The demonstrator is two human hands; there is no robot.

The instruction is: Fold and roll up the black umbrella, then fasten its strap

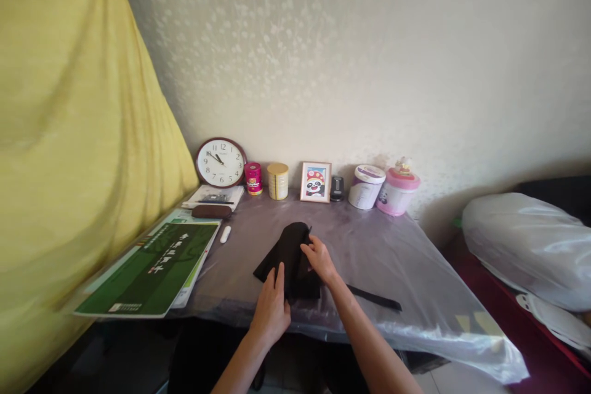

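A black folded fabric piece (292, 252) with a loose flap lies on the plastic-covered table in front of me. I cannot tell what kind of article it is. My left hand (271, 305) rests against its near left side, fingers stretched out along the fabric. At the upper right edge, my right hand (319, 258) pinches the black fabric between thumb and fingers. A flat black strap (375, 298) lies on the table to the right, partly hidden behind my right forearm; whether it joins the fabric cannot be seen.
Left on the table (415, 258) lie a green book (152, 268), a brown case (211, 212) and a small white object (225, 234). Along the wall stand a clock (221, 163), a pink can (253, 178), a yellow-lidded can (277, 181), a panda picture (316, 182) and two tubs (366, 188).
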